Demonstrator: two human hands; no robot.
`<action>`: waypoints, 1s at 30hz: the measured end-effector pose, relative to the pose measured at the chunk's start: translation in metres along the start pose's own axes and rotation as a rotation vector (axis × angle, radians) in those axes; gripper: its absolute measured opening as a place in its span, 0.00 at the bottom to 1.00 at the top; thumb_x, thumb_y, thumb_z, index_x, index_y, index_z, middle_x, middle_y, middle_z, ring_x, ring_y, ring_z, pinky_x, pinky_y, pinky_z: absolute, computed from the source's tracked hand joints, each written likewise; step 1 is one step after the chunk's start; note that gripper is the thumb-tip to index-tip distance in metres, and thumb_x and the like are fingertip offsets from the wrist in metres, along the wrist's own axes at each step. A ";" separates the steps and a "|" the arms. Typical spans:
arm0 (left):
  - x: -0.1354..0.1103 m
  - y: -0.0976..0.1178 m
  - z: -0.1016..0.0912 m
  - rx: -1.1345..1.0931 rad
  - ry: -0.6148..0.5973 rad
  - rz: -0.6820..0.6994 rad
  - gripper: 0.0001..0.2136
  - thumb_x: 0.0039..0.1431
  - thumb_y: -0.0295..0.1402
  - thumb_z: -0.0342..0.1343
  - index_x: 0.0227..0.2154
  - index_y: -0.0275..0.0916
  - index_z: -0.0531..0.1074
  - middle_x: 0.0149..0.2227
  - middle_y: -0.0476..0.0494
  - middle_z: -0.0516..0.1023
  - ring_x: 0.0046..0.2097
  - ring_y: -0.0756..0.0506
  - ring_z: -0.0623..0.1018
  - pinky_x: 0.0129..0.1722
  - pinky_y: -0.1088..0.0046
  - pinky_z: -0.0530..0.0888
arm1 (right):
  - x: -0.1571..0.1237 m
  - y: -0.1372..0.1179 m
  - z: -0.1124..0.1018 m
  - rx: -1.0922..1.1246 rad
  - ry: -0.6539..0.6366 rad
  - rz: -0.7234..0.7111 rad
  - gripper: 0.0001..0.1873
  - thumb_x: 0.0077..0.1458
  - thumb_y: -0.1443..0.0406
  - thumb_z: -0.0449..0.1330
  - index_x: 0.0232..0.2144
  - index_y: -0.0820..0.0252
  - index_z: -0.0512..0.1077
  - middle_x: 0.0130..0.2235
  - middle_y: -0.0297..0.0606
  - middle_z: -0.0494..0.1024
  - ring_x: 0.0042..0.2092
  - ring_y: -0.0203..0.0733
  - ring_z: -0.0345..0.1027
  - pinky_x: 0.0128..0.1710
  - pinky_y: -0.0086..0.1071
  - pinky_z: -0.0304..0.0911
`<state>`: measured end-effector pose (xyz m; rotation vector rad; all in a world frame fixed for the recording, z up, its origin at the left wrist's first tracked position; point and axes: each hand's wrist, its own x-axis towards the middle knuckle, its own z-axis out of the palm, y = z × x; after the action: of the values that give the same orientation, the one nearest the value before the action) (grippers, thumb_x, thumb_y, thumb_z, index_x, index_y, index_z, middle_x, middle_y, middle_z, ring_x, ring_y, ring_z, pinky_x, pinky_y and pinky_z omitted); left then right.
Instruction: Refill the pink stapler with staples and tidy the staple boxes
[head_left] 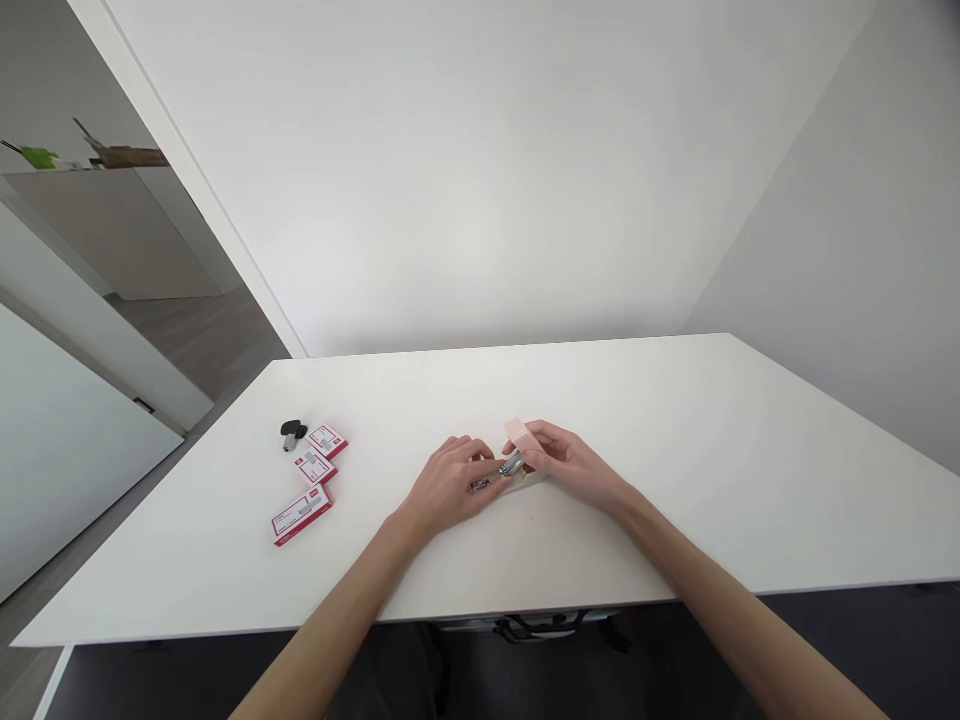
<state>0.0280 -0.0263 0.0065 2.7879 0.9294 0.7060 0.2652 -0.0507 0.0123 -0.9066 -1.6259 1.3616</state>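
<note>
Near the middle of the white table lies a stapler (519, 436) with a pink top, swung open so that its metal inner parts show. My right hand (568, 462) grips the raised pink top between thumb and fingers. The thumb and fingers of my left hand (453, 482) close around the other end, by the pale base and the metal rail. Both hands rest low, close to the tabletop. My fingers hide part of the stapler, and whether staples are inside cannot be made out.
Three red-and-white small boxes (301, 513) lie on the left of the white table (645, 400). Behind them sits a small black and grey object (291, 432). A white wall (480, 200) rises behind the table; a doorway opens at left.
</note>
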 end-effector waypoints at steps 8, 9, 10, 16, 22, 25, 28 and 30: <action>-0.001 -0.002 0.001 -0.034 -0.019 -0.011 0.13 0.71 0.42 0.52 0.42 0.46 0.81 0.39 0.43 0.79 0.37 0.45 0.75 0.43 0.62 0.72 | 0.000 0.001 -0.003 0.061 -0.011 0.052 0.22 0.58 0.46 0.65 0.45 0.53 0.75 0.46 0.41 0.78 0.47 0.48 0.72 0.48 0.42 0.67; -0.001 -0.002 0.002 -0.043 -0.022 -0.012 0.13 0.71 0.41 0.52 0.44 0.46 0.80 0.40 0.43 0.79 0.38 0.44 0.76 0.44 0.62 0.72 | 0.000 0.002 -0.003 0.069 -0.017 0.059 0.21 0.57 0.46 0.65 0.44 0.54 0.75 0.46 0.41 0.78 0.46 0.48 0.71 0.48 0.42 0.67; -0.001 -0.002 0.002 -0.053 -0.025 -0.014 0.12 0.71 0.41 0.52 0.45 0.46 0.80 0.40 0.43 0.79 0.39 0.44 0.76 0.44 0.62 0.72 | 0.000 0.002 -0.004 0.077 -0.022 0.066 0.21 0.57 0.47 0.65 0.43 0.54 0.76 0.45 0.41 0.78 0.46 0.48 0.71 0.48 0.42 0.67; 0.000 -0.002 0.002 -0.078 -0.037 -0.029 0.10 0.70 0.41 0.54 0.46 0.45 0.77 0.42 0.44 0.79 0.42 0.43 0.77 0.46 0.62 0.73 | 0.000 0.006 -0.008 0.162 0.007 0.051 0.20 0.56 0.51 0.66 0.46 0.53 0.75 0.46 0.42 0.76 0.45 0.48 0.70 0.48 0.43 0.67; -0.001 -0.001 0.001 -0.087 -0.034 -0.032 0.10 0.70 0.41 0.54 0.45 0.44 0.77 0.43 0.44 0.79 0.42 0.44 0.76 0.45 0.64 0.72 | 0.000 0.009 -0.010 0.235 0.046 0.004 0.21 0.55 0.50 0.66 0.46 0.53 0.74 0.45 0.42 0.73 0.47 0.49 0.68 0.47 0.43 0.68; -0.001 -0.001 0.002 -0.083 -0.029 -0.031 0.10 0.71 0.41 0.53 0.44 0.44 0.76 0.42 0.44 0.79 0.41 0.44 0.77 0.45 0.63 0.72 | 0.001 0.011 -0.011 0.251 0.068 -0.020 0.24 0.55 0.45 0.64 0.46 0.53 0.74 0.46 0.44 0.73 0.49 0.51 0.67 0.45 0.44 0.69; -0.001 0.000 0.001 -0.080 -0.021 -0.034 0.10 0.71 0.41 0.52 0.44 0.43 0.76 0.42 0.43 0.79 0.41 0.44 0.77 0.45 0.63 0.72 | 0.001 0.011 -0.011 0.264 0.087 -0.035 0.27 0.58 0.40 0.59 0.47 0.53 0.74 0.46 0.46 0.74 0.50 0.54 0.67 0.44 0.45 0.69; -0.001 0.000 0.001 -0.083 -0.018 -0.039 0.10 0.71 0.41 0.52 0.45 0.43 0.75 0.42 0.43 0.79 0.41 0.44 0.77 0.45 0.63 0.72 | 0.002 0.010 -0.011 0.265 0.100 -0.025 0.30 0.60 0.38 0.54 0.47 0.53 0.75 0.46 0.47 0.75 0.50 0.55 0.68 0.45 0.46 0.70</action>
<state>0.0280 -0.0266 0.0053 2.6923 0.9268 0.6961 0.2744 -0.0432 0.0038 -0.7804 -1.3402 1.4498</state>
